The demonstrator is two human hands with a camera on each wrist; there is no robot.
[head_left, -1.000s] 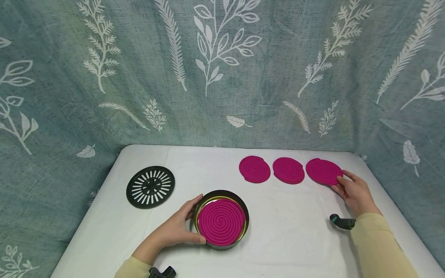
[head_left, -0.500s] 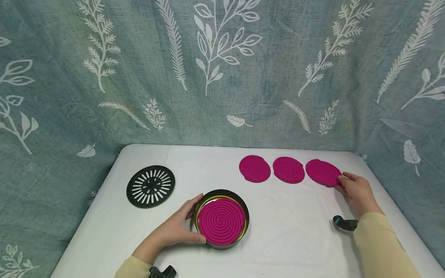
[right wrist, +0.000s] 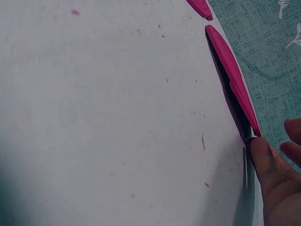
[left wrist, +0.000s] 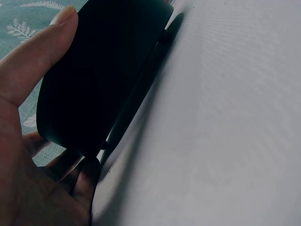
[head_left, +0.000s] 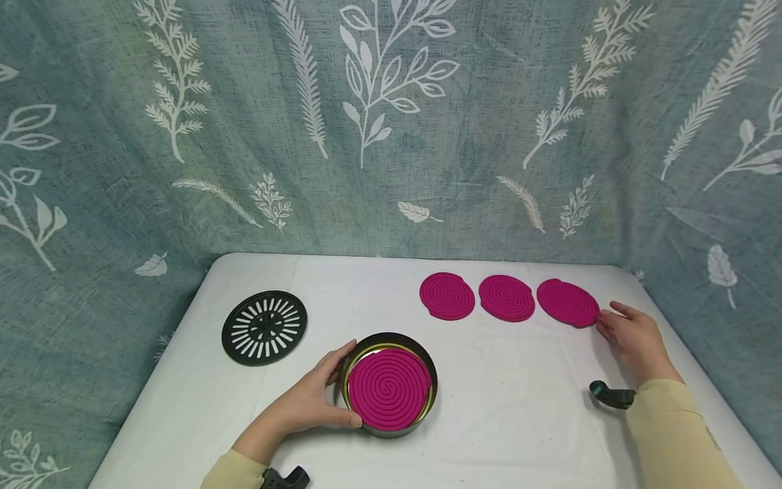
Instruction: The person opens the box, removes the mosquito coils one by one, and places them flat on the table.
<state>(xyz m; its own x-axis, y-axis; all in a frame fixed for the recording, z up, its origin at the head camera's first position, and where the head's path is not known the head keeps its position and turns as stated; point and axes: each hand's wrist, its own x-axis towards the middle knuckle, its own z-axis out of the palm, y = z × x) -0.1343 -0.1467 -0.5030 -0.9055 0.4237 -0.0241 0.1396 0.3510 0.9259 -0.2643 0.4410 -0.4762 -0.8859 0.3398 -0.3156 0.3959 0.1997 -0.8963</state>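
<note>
My left hand grips the side of a round dark tin, thumb at the near rim and fingers round the far side. Inside the tin lies a magenta mosquito coil, over a gold-coloured inner rim. In the left wrist view the dark wall of the tin shows small feet underneath. At the table's right, my right hand is beside another mosquito coil, thumb tip right at its edge. The right wrist view has this coil edge-on, with the index finger raised away from it.
Two more magenta coils, a middle one and a left one, lie in a row at the back. A black slotted lid lies at the left. Patterned cloth hangs behind the white table.
My right hand has drawn back to the right and loosened its pinch on the rightmost coil, which has settled flatter and now shows its right edge. The left hand and tin have stayed put.
</note>
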